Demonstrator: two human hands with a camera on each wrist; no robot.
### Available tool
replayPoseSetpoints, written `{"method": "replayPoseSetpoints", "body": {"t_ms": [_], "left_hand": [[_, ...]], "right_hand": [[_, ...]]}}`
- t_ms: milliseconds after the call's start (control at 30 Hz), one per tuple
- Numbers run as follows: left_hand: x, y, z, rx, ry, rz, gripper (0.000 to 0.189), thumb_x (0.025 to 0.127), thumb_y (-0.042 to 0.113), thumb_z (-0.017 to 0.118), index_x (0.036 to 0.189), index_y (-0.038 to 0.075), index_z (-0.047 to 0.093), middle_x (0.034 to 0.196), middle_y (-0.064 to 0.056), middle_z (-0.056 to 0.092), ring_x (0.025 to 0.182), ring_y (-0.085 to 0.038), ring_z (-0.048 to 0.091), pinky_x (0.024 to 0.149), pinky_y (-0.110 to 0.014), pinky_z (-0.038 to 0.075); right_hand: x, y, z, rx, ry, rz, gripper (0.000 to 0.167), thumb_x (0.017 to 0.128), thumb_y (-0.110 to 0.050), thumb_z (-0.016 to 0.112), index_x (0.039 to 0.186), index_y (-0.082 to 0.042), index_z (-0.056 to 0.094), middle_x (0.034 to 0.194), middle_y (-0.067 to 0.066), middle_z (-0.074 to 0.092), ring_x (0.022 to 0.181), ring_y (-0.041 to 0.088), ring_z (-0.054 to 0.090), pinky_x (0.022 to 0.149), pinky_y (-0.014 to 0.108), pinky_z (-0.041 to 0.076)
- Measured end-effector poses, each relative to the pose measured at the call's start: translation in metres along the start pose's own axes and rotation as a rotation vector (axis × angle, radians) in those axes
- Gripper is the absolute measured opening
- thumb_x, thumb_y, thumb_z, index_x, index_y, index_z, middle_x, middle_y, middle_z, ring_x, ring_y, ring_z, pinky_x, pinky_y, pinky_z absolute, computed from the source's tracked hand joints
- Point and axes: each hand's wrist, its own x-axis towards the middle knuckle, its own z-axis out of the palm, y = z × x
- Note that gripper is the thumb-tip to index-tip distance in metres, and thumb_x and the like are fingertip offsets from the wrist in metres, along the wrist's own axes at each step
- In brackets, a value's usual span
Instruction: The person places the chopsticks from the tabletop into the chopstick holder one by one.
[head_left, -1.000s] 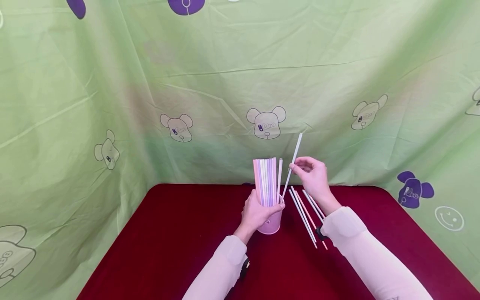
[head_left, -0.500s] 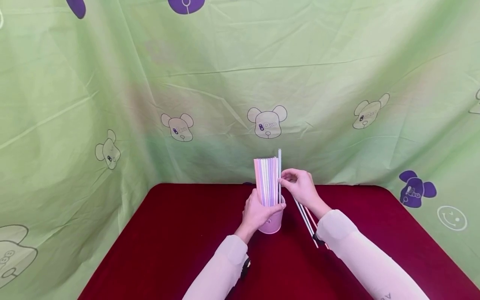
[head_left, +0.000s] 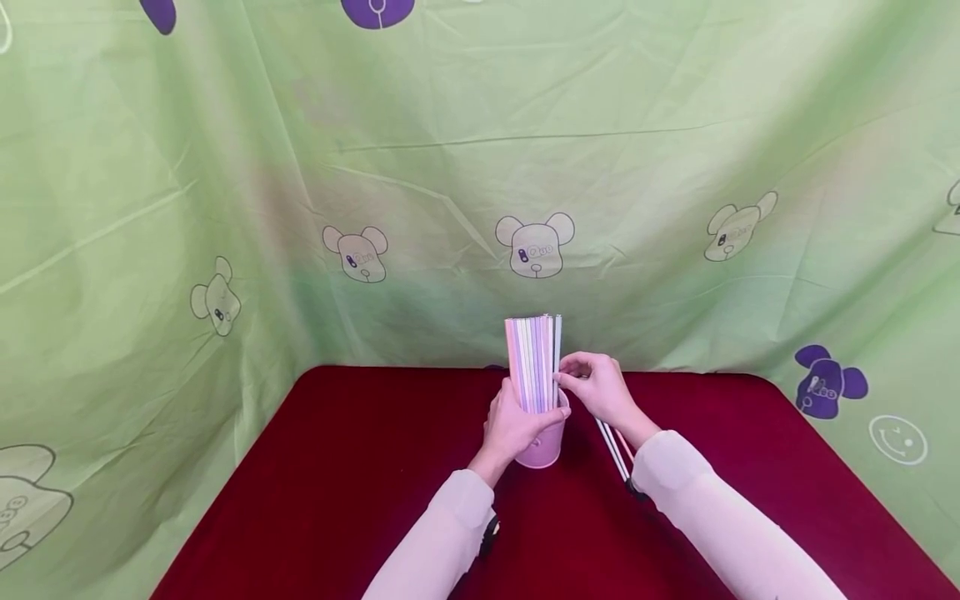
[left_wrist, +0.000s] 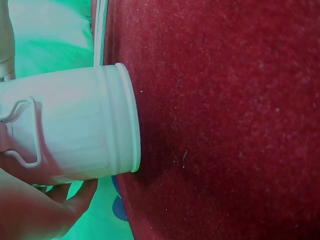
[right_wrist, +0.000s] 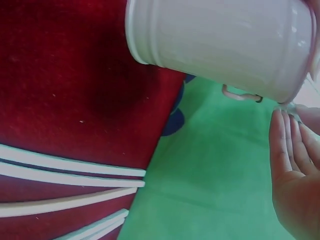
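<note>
A small pink bucket point(head_left: 542, 452) with a wire handle stands upright on the red cloth, packed with pastel straws point(head_left: 531, 362) in pink, white and purple. My left hand point(head_left: 513, 427) grips the bucket near its rim, thumb across the front; the left wrist view shows its fingers under the bucket wall point(left_wrist: 75, 125). With thumb and fingertips, my right hand point(head_left: 603, 392) pinches a pale bluish straw point(head_left: 558, 337) at the bucket's right side. This straw stands upright beside the bunch, its top about level with the others. Its lower end is hidden inside the bucket.
Several loose straws point(right_wrist: 75, 175) lie on the red cloth point(head_left: 360, 483) to the right of the bucket, partly under my right forearm. A green printed curtain point(head_left: 420, 167) hangs close behind the table and along its sides.
My right hand has brought the pale straw from a leaning position at the right to upright against the bunch, then lowered it into the bucket. The left hand has kept its grip.
</note>
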Motion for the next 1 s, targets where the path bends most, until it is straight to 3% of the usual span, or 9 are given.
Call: {"method": "replayPoseSetpoints", "body": {"t_ms": [367, 633, 833, 1000], "left_hand": [[-0.001, 0.001, 0.001, 0.004, 0.004, 0.002, 0.083, 0.060, 0.069, 0.087, 0.119, 0.020, 0.055, 0.100, 0.004, 0.063, 0.090, -0.015, 0.062, 0.078, -0.044, 0.052], [-0.001, 0.001, 0.001, 0.006, 0.003, 0.002, 0.081, 0.060, 0.067, 0.088, 0.117, 0.020, 0.055, 0.100, 0.004, 0.063, 0.091, -0.015, 0.062, 0.079, -0.045, 0.052], [-0.001, 0.000, 0.000, -0.002, 0.000, 0.002, 0.082, 0.060, 0.067, 0.089, 0.117, 0.020, 0.055, 0.099, 0.005, 0.063, 0.090, -0.014, 0.062, 0.078, -0.046, 0.052], [-0.001, 0.000, -0.001, -0.006, -0.001, -0.001, 0.081, 0.060, 0.067, 0.089, 0.117, 0.020, 0.055, 0.100, 0.005, 0.063, 0.091, -0.014, 0.062, 0.079, -0.045, 0.053]], "right_hand": [[-0.002, 0.004, 0.003, 0.044, -0.005, 0.025, 0.013, 0.086, -0.003, 0.079, 0.098, 0.002, 0.074, 0.086, 0.011, 0.076, 0.079, 0.017, 0.071, 0.073, 0.022, 0.055], [0.000, 0.002, -0.019, 0.041, -0.002, 0.041, 0.016, 0.090, -0.010, 0.078, 0.103, 0.000, 0.075, 0.093, 0.012, 0.077, 0.083, 0.017, 0.072, 0.073, 0.021, 0.054], [0.002, 0.011, -0.038, -0.075, -0.006, 0.026, 0.016, 0.093, -0.012, 0.075, 0.103, -0.001, 0.075, 0.096, 0.011, 0.077, 0.087, 0.025, 0.073, 0.075, 0.025, 0.055], [0.000, 0.030, -0.050, -0.169, -0.003, 0.003, 0.015, 0.092, -0.009, 0.075, 0.103, 0.002, 0.073, 0.094, 0.013, 0.075, 0.085, 0.027, 0.072, 0.077, 0.034, 0.057]]}}
